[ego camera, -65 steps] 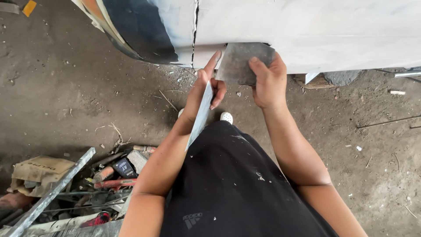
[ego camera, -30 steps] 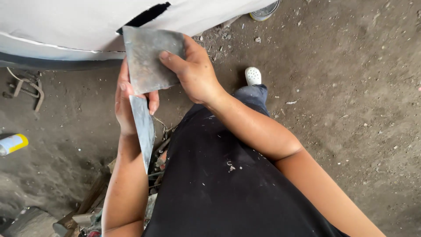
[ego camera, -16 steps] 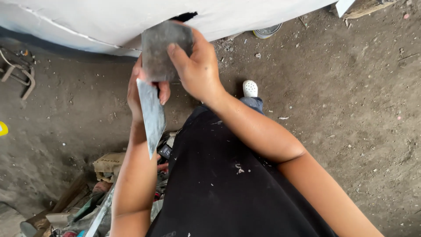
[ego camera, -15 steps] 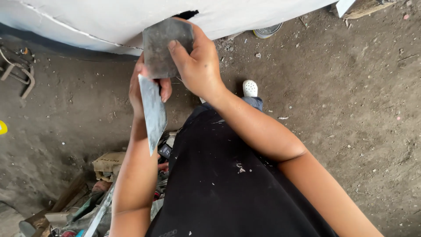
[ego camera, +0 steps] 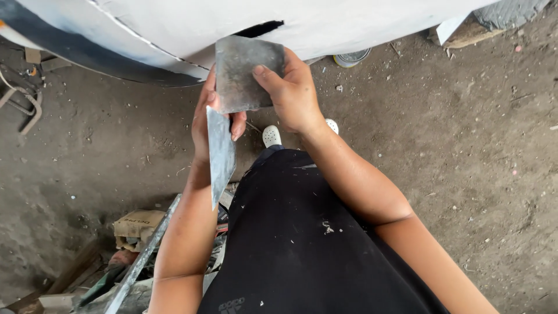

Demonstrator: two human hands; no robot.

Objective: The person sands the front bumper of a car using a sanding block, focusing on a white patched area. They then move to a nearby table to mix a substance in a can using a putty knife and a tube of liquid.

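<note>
Clutter lies nearest, down below the left forearm: a long metal bar [ego camera: 142,253], a small cardboard box [ego camera: 138,224] and mixed scraps on the dirt floor [ego camera: 465,145]. A white shoe [ego camera: 271,135] shows just under the hands, past the black shirt [ego camera: 302,244].

The left hand [ego camera: 204,125] is closed around a long grey blade [ego camera: 221,154] that points down along the wrist, edge on to the camera. Just above and touching it, the right hand [ego camera: 293,90] pinches a flat grey square plate [ego camera: 247,72], thumb across its front face and fingers behind. The plate's lower edge meets the top of the blade, so the two tools are pressed together in front of the chest.

Beyond the hands runs the white car panel [ego camera: 349,23], with a dark gap [ego camera: 261,28] directly above the plate and a black curved band [ego camera: 87,49] off to the left. A round tin [ego camera: 351,57] sits on the ground beyond the right hand.

Compared with half a second ago, both grips are the same, but the plate sits a little lower against the panel, its top edge now just under the gap rather than covering it. Judging by that, the plate is being wiped or loaded against the blade, away from the panel for the moment. Two seconds back the hands were lower and the plate lay flat on the panel's edge.
</note>
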